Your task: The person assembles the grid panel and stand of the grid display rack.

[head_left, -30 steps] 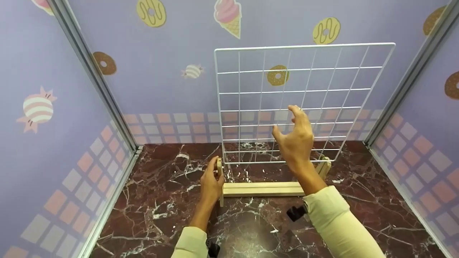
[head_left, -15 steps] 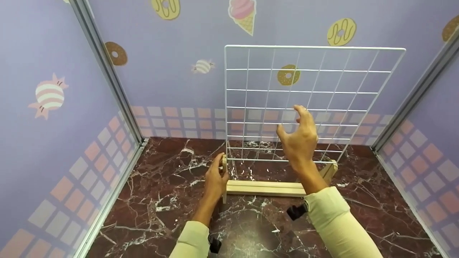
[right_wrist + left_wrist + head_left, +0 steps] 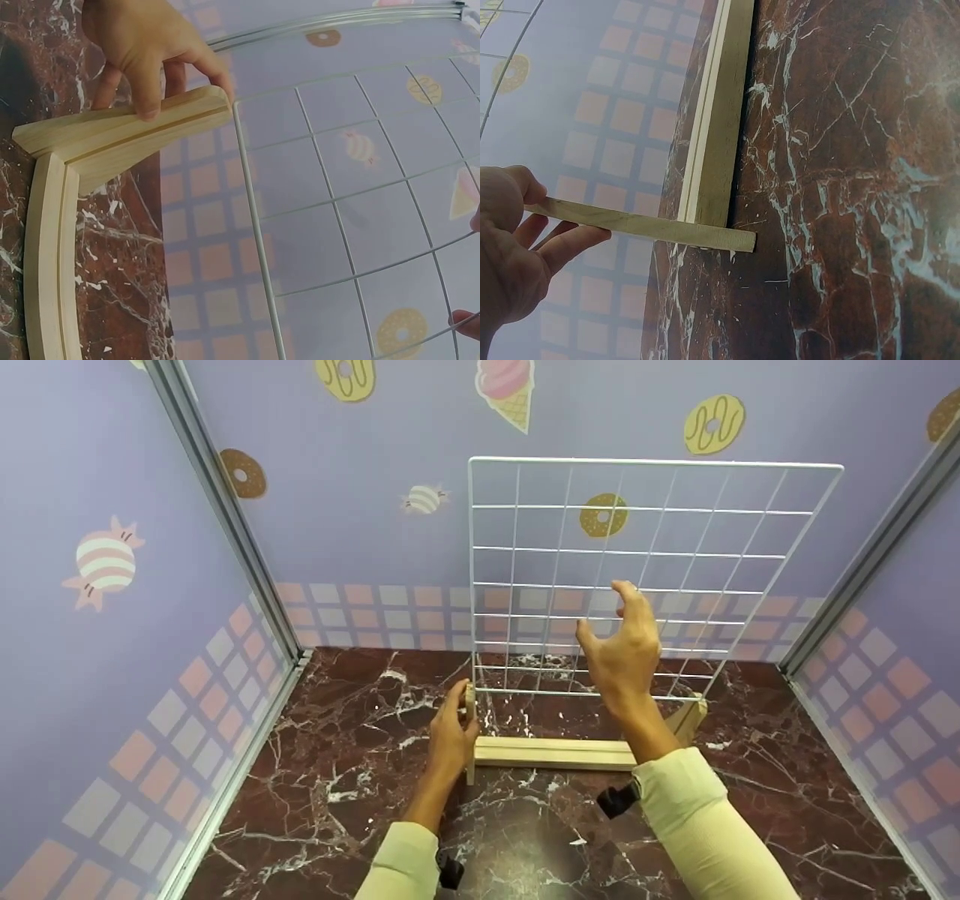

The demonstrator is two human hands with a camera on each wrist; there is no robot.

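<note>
A white wire grid panel (image 3: 645, 552) stands tilted against the view of the back wall. Below it is a pale wooden stand: a grooved crossbar (image 3: 555, 752) between a left end board (image 3: 641, 223) and a right end board (image 3: 688, 720). My left hand (image 3: 450, 735) pinches the left end board near its top. The right hand (image 3: 626, 656) holds the grid at its middle, thumb and index finger bent at the wires; its other fingers are largely hidden. In the right wrist view, one lower corner of the grid meets the top of the left end board.
The stand sits on a dark red marbled tabletop (image 3: 787, 795). Purple walls with sweets and a tile pattern enclose it, with metal rails (image 3: 247, 540) at the corners. Black wrist cameras (image 3: 616, 802) sit below both cuffs.
The head view has shifted slightly. Over the last half second, the grid's top edge has dipped a little and its bottom edge has risen a little. Both hands keep their grip.
</note>
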